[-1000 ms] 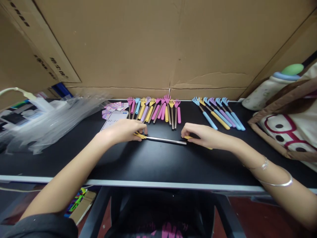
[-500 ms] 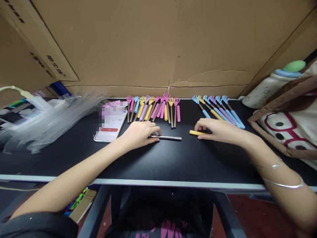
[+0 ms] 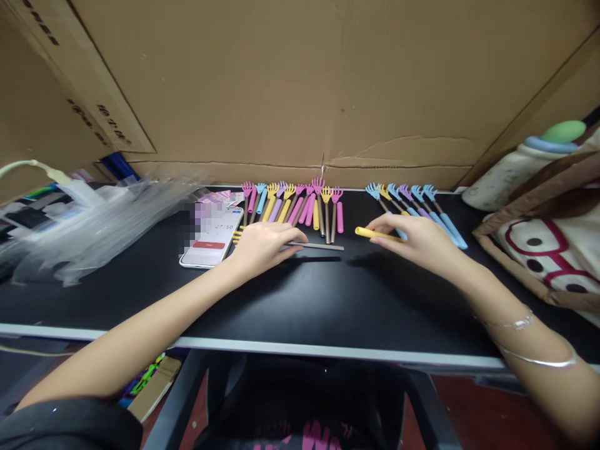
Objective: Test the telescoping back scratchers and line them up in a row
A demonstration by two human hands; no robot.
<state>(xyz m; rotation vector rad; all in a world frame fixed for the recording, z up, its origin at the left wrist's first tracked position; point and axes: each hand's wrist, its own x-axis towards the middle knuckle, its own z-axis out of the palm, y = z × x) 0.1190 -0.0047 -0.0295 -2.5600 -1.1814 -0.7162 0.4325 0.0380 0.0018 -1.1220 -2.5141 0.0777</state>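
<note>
My left hand [image 3: 267,247] is closed around the metal rod of a back scratcher [image 3: 321,246], just above the black table. Its yellow claw head pokes out behind the hand, by the phone, and the bare rod end points right. My right hand [image 3: 407,240] pinches a yellow handle sleeve [image 3: 365,232] whose open end faces the rod, with a gap between them. Behind the hands lies a row of back scratchers [image 3: 327,212] with pink, yellow, blue and purple claws, loose sleeves among them. Back scratchers with handles fitted [image 3: 443,225] lie at the right.
A phone [image 3: 206,250], partly blurred out, lies left of my left hand. Clear plastic bags [image 3: 117,225] cover the table's left side. A bottle [image 3: 510,169] and a cloth bag [image 3: 529,250] stand at the right. Cardboard [image 3: 290,81] walls the back.
My left hand has moved its grip from the claw end onto the rod. Both the rod and the yellow sleeve have risen off the table.
</note>
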